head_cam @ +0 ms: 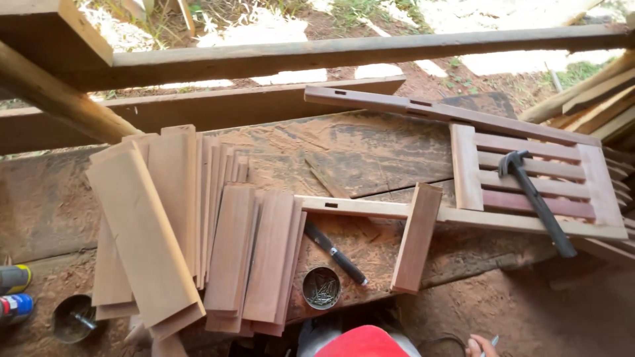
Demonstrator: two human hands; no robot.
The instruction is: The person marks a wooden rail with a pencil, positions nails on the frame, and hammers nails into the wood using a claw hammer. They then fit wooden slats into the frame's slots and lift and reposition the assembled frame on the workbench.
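Wooden slats (pixel 165 225) lie fanned on the workbench (pixel 370 152), spread for easy picking. A tin of nails (pixel 321 287) and a chisel (pixel 335 253) sit beside them. A hammer (pixel 534 198) rests on the half-slatted frame (pixel 529 175). The right hand (pixel 481 346) peeks in at the bottom edge, its grip unclear; the left hand is out of sight.

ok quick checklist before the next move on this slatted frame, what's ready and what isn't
1. Hammer within reach: ok, it lies on the slatted frame.
2. Nails on hand: ok, the tin of nails sits open on the workbench.
3. Slats cut: ok, stack of slats lies left of the frame.
4. Chisel clear of the frame: ok, beside the tin.
5. Loose upright piece fixed: cannot tell.
6. Right hand grip: cannot tell, only its edge shows.
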